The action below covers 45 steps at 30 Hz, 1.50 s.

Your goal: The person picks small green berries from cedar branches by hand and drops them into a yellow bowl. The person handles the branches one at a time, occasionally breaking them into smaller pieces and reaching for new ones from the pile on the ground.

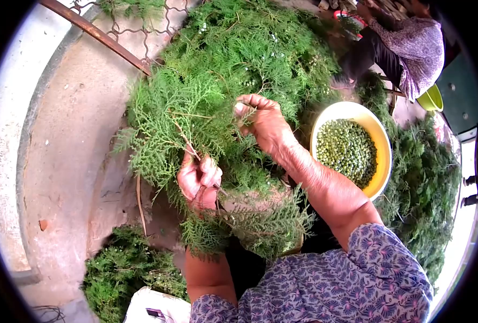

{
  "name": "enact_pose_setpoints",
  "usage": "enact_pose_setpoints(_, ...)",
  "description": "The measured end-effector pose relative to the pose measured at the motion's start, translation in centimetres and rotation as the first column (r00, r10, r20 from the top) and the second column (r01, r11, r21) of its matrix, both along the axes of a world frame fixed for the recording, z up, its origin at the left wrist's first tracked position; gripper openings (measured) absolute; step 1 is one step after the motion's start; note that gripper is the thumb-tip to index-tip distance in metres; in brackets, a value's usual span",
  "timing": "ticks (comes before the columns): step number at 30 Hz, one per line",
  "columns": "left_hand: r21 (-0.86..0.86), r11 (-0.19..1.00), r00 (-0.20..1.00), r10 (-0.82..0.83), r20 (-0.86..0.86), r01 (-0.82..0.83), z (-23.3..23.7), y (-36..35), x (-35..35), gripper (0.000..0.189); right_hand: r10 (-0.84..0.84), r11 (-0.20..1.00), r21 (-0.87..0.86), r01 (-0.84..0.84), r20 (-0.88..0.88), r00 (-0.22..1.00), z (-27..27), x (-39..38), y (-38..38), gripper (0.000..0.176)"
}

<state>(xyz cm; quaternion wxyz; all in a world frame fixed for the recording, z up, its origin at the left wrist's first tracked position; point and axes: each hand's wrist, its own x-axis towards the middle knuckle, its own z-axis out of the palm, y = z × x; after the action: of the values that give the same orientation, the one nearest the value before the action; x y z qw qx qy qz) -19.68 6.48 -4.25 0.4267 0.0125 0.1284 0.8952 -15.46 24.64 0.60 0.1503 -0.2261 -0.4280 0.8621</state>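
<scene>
My left hand (198, 180) is closed around the woody stem of a leafy evergreen branch (166, 121), whose flat green sprays spread up and to the left. My right hand (266, 121) is held to the right of this branch, thumb and fingers pinched together by a thin green sprig. What lies between those fingertips is too small to make out. Another leafy piece (271, 220) hangs below my left hand, across the forearm and lap. Beside my right forearm stands a yellow tub (383, 161) holding many small round green cones (344, 148).
A large heap of cut branches (249, 48) lies ahead, with more piles at right (422, 188) and lower left (123, 269). Another person (411, 51) bends at upper right near a yellow-green container (431, 98). A rusty bar (99, 36) and a white object (155, 307) are at left.
</scene>
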Motion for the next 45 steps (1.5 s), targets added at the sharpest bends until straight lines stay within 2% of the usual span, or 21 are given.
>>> enact_pose_setpoints(2,0.116,0.991,0.997,-0.061,-0.046,0.066,-0.6,-0.2,-0.3,0.046,-0.042,0.999,0.008,0.042,-0.006,0.999,-0.1,-0.1,0.3,0.006)
enact_pose_setpoints(5,0.058,0.992,0.993,-0.115,-0.026,0.116,-0.7,0.0,0.2,0.047,-0.124,0.992,-0.013,0.124,-0.051,0.991,-0.1,0.0,0.9,0.005)
enact_pose_setpoints(8,0.106,0.982,0.987,-0.155,-0.034,0.157,1.0,-0.1,0.5,0.048,-0.209,0.977,-0.052,0.206,-0.051,0.977,0.3,0.1,3.0,0.006)
enact_pose_setpoints(10,0.113,0.988,0.995,-0.101,-0.025,0.103,-0.1,-0.7,0.1,0.048,-0.187,0.977,-0.118,0.175,-0.096,0.978,0.3,-0.2,4.1,0.004)
enact_pose_setpoints(12,0.079,0.994,0.997,-0.074,-0.031,0.076,-0.2,-0.7,0.2,0.048,-0.099,0.959,-0.275,0.070,-0.093,0.991,0.2,-0.3,3.9,0.005)
enact_pose_setpoints(16,0.132,0.991,1.000,-0.018,0.016,0.015,0.9,0.0,0.7,0.041,0.134,0.965,-0.224,-0.136,-0.021,0.991,-0.9,-0.3,2.1,0.015)
enact_pose_setpoints(18,0.143,0.987,0.995,-0.066,-0.071,0.076,0.3,-0.2,0.5,0.039,0.218,0.948,-0.218,-0.231,-0.083,0.972,-0.7,-0.4,1.2,0.018)
enact_pose_setpoints(21,0.089,0.989,0.990,-0.111,-0.085,0.119,0.7,-0.2,0.5,0.041,0.314,0.914,-0.211,-0.347,-0.172,0.934,-0.6,-0.2,1.2,0.029)
enact_pose_setpoints(24,0.015,0.991,0.989,-0.132,-0.061,0.134,0.7,-0.5,0.4,0.042,0.305,0.927,-0.155,-0.342,-0.220,0.927,-0.3,0.0,1.1,0.028)
enact_pose_setpoints(26,0.021,0.985,0.980,-0.170,0.099,0.169,1.1,-0.4,0.3,0.055,0.317,0.929,-0.127,-0.349,-0.217,0.923,-0.6,-0.1,1.1,0.028)
enact_pose_setpoints(28,0.040,0.990,0.985,-0.135,0.104,0.132,0.3,-0.6,0.0,0.055,0.302,0.941,-0.099,-0.323,-0.180,0.936,0.0,0.0,1.0,0.028)
enact_pose_setpoints(32,0.065,0.976,0.978,-0.204,-0.037,0.206,-0.1,-0.8,-0.3,0.051,0.265,0.961,-0.030,-0.274,-0.177,0.948,0.8,0.1,0.8,0.016)
enact_pose_setpoints(34,-0.013,0.997,0.994,-0.075,0.081,0.076,0.1,-0.9,0.1,0.047,0.082,0.994,0.088,-0.071,-0.128,0.988,0.9,0.1,0.3,0.010)
enact_pose_setpoints(35,0.031,0.988,0.989,-0.148,-0.026,0.149,-1.1,-1.2,-0.6,0.044,-0.008,0.985,0.168,0.031,-0.138,0.990,0.5,-0.2,0.4,0.007)
enact_pose_setpoints(36,-0.088,0.996,0.999,-0.015,0.050,0.019,0.9,-0.6,0.7,0.041,-0.014,0.973,0.226,0.035,-0.091,0.996,0.5,-0.2,0.8,0.007)
enact_pose_setpoints(38,0.137,0.983,0.992,-0.116,-0.042,0.120,0.5,-0.3,0.7,0.040,-0.153,0.960,0.233,0.159,-0.044,0.987,1.4,-0.2,0.9,0.008)
enact_pose_setpoints(39,0.281,0.933,0.962,-0.167,-0.215,0.224,-1.9,-1.0,-1.0,0.042,-0.208,0.954,0.199,0.223,-0.097,0.973,0.9,-0.5,2.2,0.010)
enact_pose_setpoints(42,0.306,0.914,0.956,-0.209,-0.207,0.266,-3.0,-2.1,-2.4,0.041,-0.197,0.980,0.012,0.199,-0.077,0.977,1.2,-0.6,4.1,0.005)
enact_pose_setpoints(43,0.343,0.894,0.949,-0.219,-0.225,0.288,-1.6,-1.7,-2.3,0.040,-0.135,0.990,-0.070,0.126,-0.145,0.980,0.7,-0.7,4.0,0.009)
enact_pose_setpoints(44,0.108,0.993,0.999,-0.042,-0.024,0.044,-0.2,-2.1,-0.8,0.042,-0.059,0.988,-0.150,0.037,-0.148,0.987,0.0,-0.7,3.8,0.013)
enact_pose_setpoints(45,0.272,0.962,0.999,-0.011,-0.032,0.019,-1.7,-1.9,-1.3,0.037,0.018,0.991,-0.128,-0.035,-0.130,0.991,-0.5,-0.7,3.4,0.013)
